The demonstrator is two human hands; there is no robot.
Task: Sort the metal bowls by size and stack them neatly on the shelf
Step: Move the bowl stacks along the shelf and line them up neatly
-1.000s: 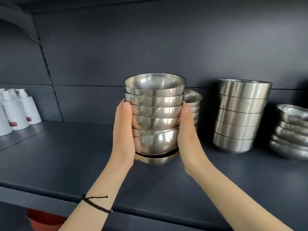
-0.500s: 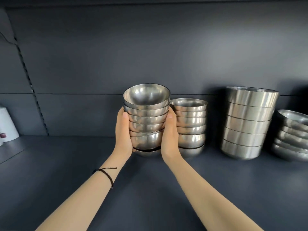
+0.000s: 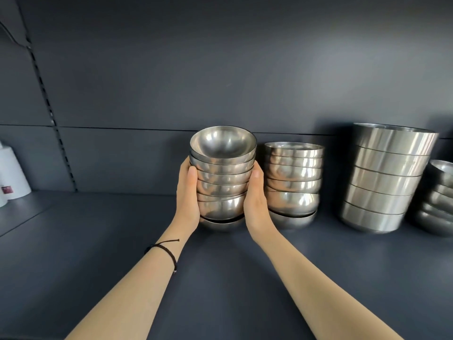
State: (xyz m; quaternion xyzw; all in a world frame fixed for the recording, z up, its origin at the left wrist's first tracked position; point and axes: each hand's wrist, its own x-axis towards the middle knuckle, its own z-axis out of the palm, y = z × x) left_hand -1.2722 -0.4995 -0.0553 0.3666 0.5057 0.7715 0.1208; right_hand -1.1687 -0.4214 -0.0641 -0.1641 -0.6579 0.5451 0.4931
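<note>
Bowls first: the held stack (image 3: 221,185) of small round steel bowls stands upright between my palms, over the far part of the shelf (image 3: 98,241). My left hand (image 3: 187,197) clasps its left side and my right hand (image 3: 256,202) its right side, each thumb lying upward along the near face, the other fingers curving round to the far side where I cannot see them. The top bowl tips slightly toward me, so its hollow shows; the lowest bowl sits loosely, with a dark gap above its rim. Its base is down at the shelf surface, but I cannot tell whether it bears on the board or hangs just above it.

Just right of my right hand stands the second stack (image 3: 293,182) of bowls of like size, a bit lower than mine, close to my knuckles; whether they touch I cannot tell. Farther right, apart from it, is the tall stack (image 3: 384,177) of wider, straight-sided bowls, and at the right edge a low stack (image 3: 438,200) is cut off by the frame. All stand near the dark back panel (image 3: 220,69). At the far left, well apart, are white bottles (image 3: 12,175), one with a red label. A slotted rail (image 3: 46,101) runs up the panel on the left. A dark cord bracelet (image 3: 166,249) circles my left wrist.
</note>
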